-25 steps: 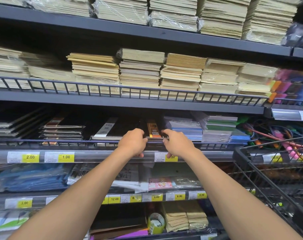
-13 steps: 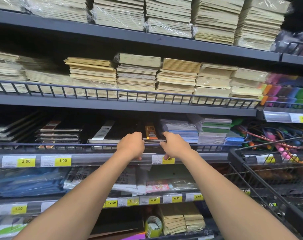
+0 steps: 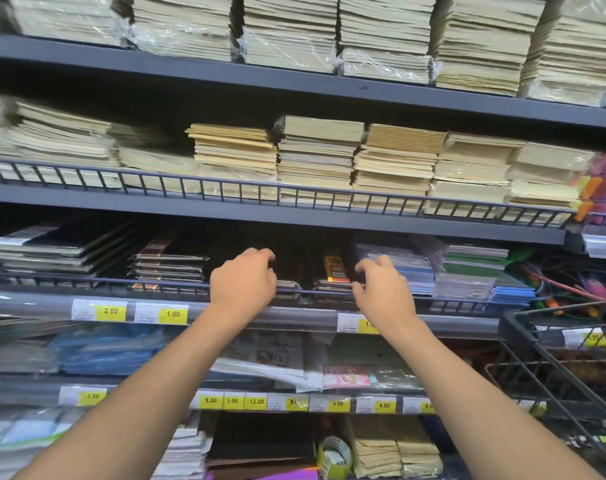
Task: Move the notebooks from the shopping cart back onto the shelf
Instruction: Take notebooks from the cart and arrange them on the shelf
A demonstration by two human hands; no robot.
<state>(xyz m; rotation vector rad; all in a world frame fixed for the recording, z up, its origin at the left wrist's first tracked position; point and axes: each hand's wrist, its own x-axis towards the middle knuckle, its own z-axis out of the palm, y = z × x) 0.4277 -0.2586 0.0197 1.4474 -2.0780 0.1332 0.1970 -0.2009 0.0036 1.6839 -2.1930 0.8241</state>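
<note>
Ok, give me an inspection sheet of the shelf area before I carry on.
surface: wire-railed shelf, stocked along its length.
job's things: dark notebooks in stacks behind the rail; shopping cart at right, contents unclear.
clutter: blue and green packs beside the notebooks.
grips: left hand and right hand at the notebooks, fingers curled; hold cannot be told.
cables: coloured cords at the shelf's right end.
surroundings: pale paper stacks above; yellow price tags below.

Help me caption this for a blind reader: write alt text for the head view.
A left hand and right hand reach over a wire rail to dark notebooks on a shop shelf. Pale stacks fill the shelves above; a cart stands at the right.
</note>
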